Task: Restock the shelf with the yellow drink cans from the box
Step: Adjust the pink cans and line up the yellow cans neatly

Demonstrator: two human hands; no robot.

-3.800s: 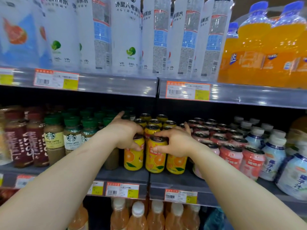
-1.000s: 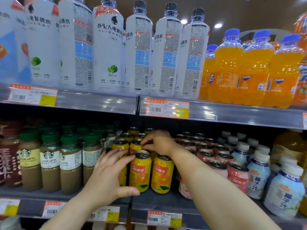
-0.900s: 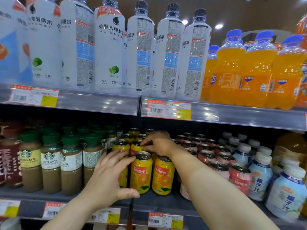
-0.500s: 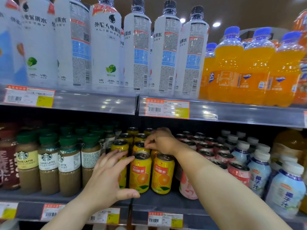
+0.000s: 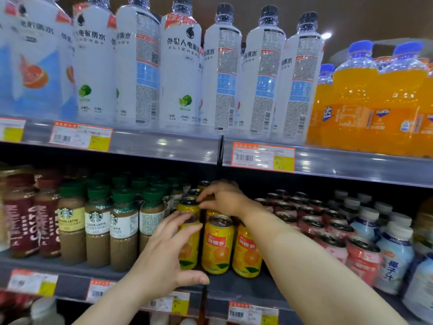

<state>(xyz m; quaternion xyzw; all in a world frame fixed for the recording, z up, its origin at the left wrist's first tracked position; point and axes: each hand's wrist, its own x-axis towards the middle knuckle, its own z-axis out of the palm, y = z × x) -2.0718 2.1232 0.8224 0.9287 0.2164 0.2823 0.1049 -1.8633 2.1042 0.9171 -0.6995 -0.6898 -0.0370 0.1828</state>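
The right hand (image 5: 226,199) pinches the rear yellow can (image 5: 187,205) by its rim. The flat-fingered left hand (image 5: 164,256) braces the front can (image 5: 188,245). They should align both gently.

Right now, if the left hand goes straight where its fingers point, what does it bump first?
Probably the front-left yellow can. The left hand is stretched out toward its top part and may be touching it; depth is hard to judge.

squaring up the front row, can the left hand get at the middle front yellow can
Probably yes: the left hand touches the front-left can, and the middle front can stands right beside it, nothing in front of it.
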